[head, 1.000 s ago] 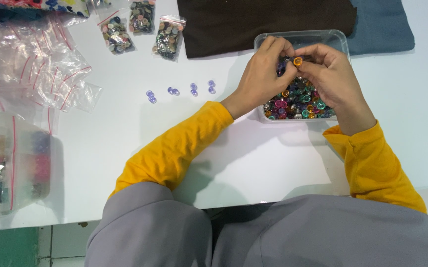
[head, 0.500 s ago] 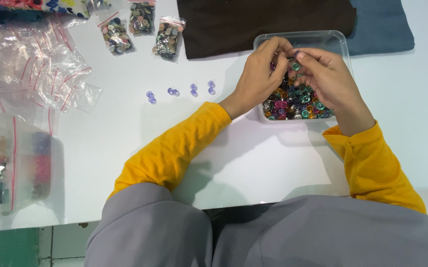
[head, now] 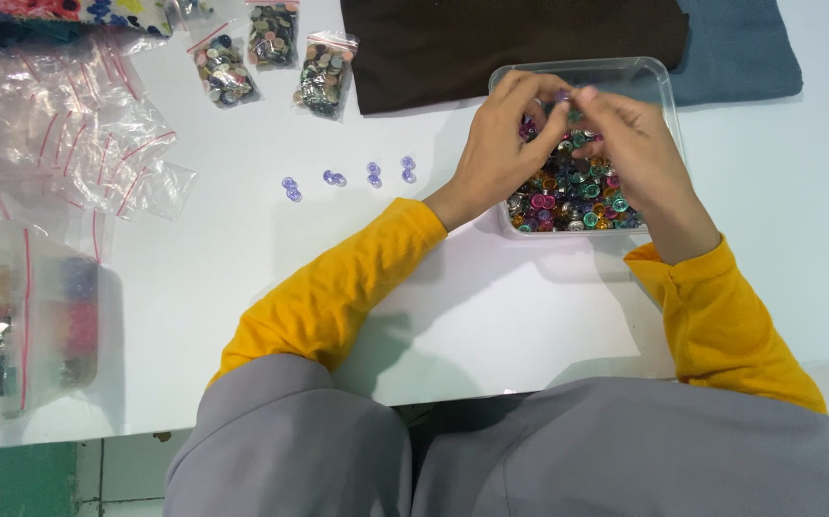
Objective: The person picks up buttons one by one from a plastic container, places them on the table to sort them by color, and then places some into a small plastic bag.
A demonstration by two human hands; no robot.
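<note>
A clear plastic tub (head: 665, 75) on the white table holds a heap of small shiny buttons in many colours (head: 568, 196). Both my hands hover over the tub with their fingertips meeting above its far half. My left hand (head: 503, 146) and my right hand (head: 627, 144) pinch a tiny purplish piece (head: 564, 96) between them; most of it is hidden by the fingers. Left of the tub, several small purple button pairs (head: 333, 178) lie in a row on the table.
Three small zip bags of buttons (head: 271, 36) lie at the back left. A pile of empty clear zip bags (head: 70, 144) and a larger bag with some pieces (head: 22, 325) fill the left side. A brown cloth (head: 491, 38) and a blue cloth (head: 740, 48) lie behind the tub.
An orange piece seen between the fingertips a second ago is gone from view; the fingers have closed tighter together over the tub. The arms have barely shifted.
</note>
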